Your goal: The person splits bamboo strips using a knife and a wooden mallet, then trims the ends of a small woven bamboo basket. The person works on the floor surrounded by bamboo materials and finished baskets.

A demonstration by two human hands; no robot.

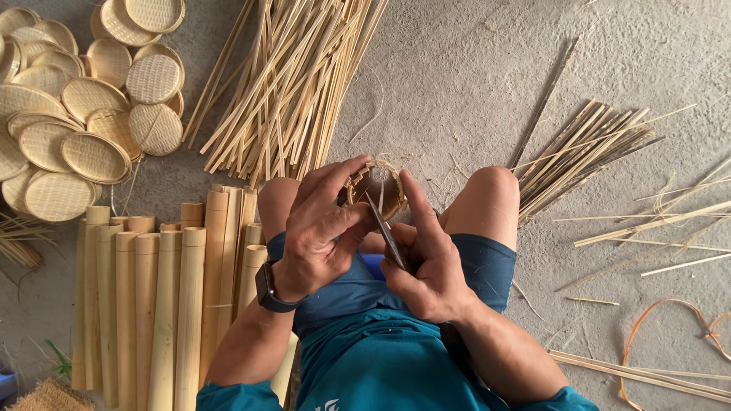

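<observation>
A small round woven bamboo basket (378, 185) is held above my knees, its open side facing me. My left hand (324, 228) grips its left rim, with a dark watch on the wrist. My right hand (426, 255) holds a thin metal blade (385, 232) whose tip points up into the basket, and its forefinger lies along the basket's right rim.
Several flat woven trays (84, 99) are piled at the upper left. A row of thick bamboo tubes (164, 289) lies on the left. A bundle of split strips (289, 84) lies ahead, more strips (586, 152) on the right, an orange strap (670, 320) at the lower right.
</observation>
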